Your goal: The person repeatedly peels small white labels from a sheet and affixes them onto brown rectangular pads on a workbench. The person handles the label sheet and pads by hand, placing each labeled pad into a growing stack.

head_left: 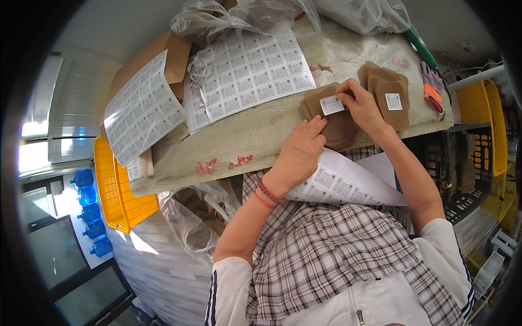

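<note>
My right hand [363, 106] pinches the right edge of a small white printed label [332, 105], which lies against a stack of brown, textured pieces [341, 133]. Fingers stretched out, my left hand [302, 151] rests at the left side of that stack, its fingertips just below the label. To the right is a second stack of brown pieces [380, 81], the top one bearing a similar white label [393, 101]. A curled sheet of printed labels [342, 185] sits on my lap, partly hidden by my left forearm.
Large label sheets [255, 76] cover the table's left half, beside a brown cardboard box [176, 62]. Clear plastic bags [359, 13] lie at the back. An orange-grey glove [433, 87] lies far right. A black crate [473, 163] and a yellow crate [122, 187] flank the table.
</note>
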`<control>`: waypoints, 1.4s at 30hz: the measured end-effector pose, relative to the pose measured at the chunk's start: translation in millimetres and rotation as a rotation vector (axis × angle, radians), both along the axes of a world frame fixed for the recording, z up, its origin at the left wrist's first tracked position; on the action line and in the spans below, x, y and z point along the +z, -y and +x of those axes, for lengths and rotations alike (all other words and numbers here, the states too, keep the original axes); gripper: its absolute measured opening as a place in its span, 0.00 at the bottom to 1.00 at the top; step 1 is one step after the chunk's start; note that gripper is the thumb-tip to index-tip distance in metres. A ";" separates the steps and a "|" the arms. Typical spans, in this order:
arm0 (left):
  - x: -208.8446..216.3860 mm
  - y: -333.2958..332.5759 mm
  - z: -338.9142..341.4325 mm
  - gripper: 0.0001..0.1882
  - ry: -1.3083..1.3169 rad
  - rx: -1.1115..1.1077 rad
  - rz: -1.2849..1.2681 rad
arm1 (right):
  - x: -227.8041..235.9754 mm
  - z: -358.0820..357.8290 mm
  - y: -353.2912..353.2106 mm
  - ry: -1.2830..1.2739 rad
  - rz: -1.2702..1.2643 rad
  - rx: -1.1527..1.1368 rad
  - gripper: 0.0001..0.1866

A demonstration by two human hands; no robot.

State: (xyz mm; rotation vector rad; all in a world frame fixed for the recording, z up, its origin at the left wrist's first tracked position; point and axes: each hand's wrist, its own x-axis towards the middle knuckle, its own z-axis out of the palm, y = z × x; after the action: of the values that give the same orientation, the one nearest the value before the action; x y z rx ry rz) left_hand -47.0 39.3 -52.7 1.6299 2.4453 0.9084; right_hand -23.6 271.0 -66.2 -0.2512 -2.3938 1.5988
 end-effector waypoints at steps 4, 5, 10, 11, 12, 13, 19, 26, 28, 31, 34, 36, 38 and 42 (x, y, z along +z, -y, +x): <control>-0.1 -0.9 -2.8 0.04 0.014 -0.008 -0.018 | -3.5 -4.8 -3.0 0.076 0.020 0.001 0.03; 0.1 -0.8 -3.7 0.05 0.017 -0.010 -0.020 | -2.9 -5.3 -3.1 0.083 0.007 0.001 0.03; 2.8 -1.4 -2.9 0.04 0.026 -0.003 -0.019 | -4.9 -5.7 -4.8 0.098 -0.015 0.003 0.03; 2.6 -2.1 -3.0 0.04 0.033 -0.003 -0.013 | -4.7 -6.1 -4.7 0.100 -0.018 0.002 0.03; 2.8 -2.5 -3.3 0.04 0.039 -0.002 -0.007 | -4.2 -6.5 -4.4 0.102 -0.020 0.001 0.03; 3.3 -2.6 -3.4 0.04 0.041 -0.003 -0.004 | -3.5 -6.6 -4.3 0.108 -0.017 0.001 0.03; 5.8 -3.6 -3.1 0.05 0.042 -0.004 0.002 | -1.7 -6.8 -3.3 0.106 0.029 -0.006 0.04; 9.0 -7.5 0.6 0.05 0.111 0.057 0.010 | -2.8 -3.9 2.6 0.057 0.123 -0.032 0.04; 10.7 -8.1 0.2 0.04 0.095 0.054 -0.006 | -2.0 -3.8 3.6 0.044 0.134 -0.034 0.04; 11.8 -7.1 -1.4 0.04 0.028 0.021 -0.060 | 0.4 -3.5 5.0 0.028 0.145 -0.038 0.04; 6.4 -7.1 -2.5 0.05 -0.016 0.001 -0.076 | -0.5 -2.9 5.1 0.012 0.180 -0.036 0.05; 6.3 -6.9 -1.2 0.05 -0.050 0.005 -0.090 | -1.0 -2.4 5.4 0.009 0.209 -0.019 0.09; 5.0 -6.9 -0.4 0.06 -0.061 0.006 -0.104 | 1.6 3.2 13.7 0.004 0.204 -0.050 0.15; 5.4 -7.4 2.0 0.06 -0.052 0.011 -0.105 | -3.7 5.1 23.5 -0.131 0.465 -0.224 0.24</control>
State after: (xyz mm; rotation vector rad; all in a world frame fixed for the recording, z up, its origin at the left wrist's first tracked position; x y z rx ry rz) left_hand -45.0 46.7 -47.3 1.6263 2.4923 0.7344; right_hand -18.5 247.5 -69.8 -0.2978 -2.4476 0.9021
